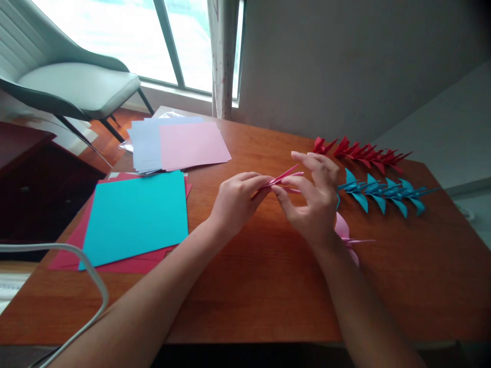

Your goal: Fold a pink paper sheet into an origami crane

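Head view: over the brown table (249,291), my left hand (236,200) is pinching the folded pink paper (276,180); my right hand (315,200) is curving narrowly about its far end, though whether it's gripping, I can't tell.

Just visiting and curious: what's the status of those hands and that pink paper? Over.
Left hand pinching folded pink paper. Right hand at its flaps, grip unclear. Near that hand, partly hidden: winged pink piece.

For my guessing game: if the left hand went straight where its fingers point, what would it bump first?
The left hand pinches the pink paper, so probably the right hand; depth is unclear.
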Tool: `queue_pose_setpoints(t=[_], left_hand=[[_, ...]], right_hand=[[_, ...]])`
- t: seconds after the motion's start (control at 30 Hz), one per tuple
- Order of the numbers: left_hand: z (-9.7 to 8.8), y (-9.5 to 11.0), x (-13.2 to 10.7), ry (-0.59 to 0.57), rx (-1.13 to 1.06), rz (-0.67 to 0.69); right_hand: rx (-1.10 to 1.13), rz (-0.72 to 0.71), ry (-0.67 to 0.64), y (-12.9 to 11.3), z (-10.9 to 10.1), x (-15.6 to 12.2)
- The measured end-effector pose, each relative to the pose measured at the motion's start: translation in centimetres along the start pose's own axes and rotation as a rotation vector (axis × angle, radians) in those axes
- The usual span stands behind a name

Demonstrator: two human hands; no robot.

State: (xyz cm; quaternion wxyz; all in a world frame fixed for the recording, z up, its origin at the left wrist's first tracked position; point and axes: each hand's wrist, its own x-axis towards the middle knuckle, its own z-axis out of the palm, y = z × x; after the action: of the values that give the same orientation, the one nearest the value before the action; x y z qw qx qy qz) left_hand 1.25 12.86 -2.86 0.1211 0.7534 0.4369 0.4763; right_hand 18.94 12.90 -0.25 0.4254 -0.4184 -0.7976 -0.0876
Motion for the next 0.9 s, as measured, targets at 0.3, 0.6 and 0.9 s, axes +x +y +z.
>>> queue_pose_setpoints(t=[0.3, 0.6, 0.9], left_hand=[[0.0, 0.0, -0.1, 0.016, 0.079, 0.077], [-0.1, 0.1, 0.0, -0.015, 0.062, 0.077], [-0.2, 0.0, 0.0, -0.096, 0.022, 0.025]], right_hand=[[0.038, -0.035, -0.028, 0.5, 0.5, 0.0], [0.162, -0.05, -0.065, 0.3, 0.3, 0.0], [0.225, -0.066, -0.06, -0.3, -1.0, 0.3]])
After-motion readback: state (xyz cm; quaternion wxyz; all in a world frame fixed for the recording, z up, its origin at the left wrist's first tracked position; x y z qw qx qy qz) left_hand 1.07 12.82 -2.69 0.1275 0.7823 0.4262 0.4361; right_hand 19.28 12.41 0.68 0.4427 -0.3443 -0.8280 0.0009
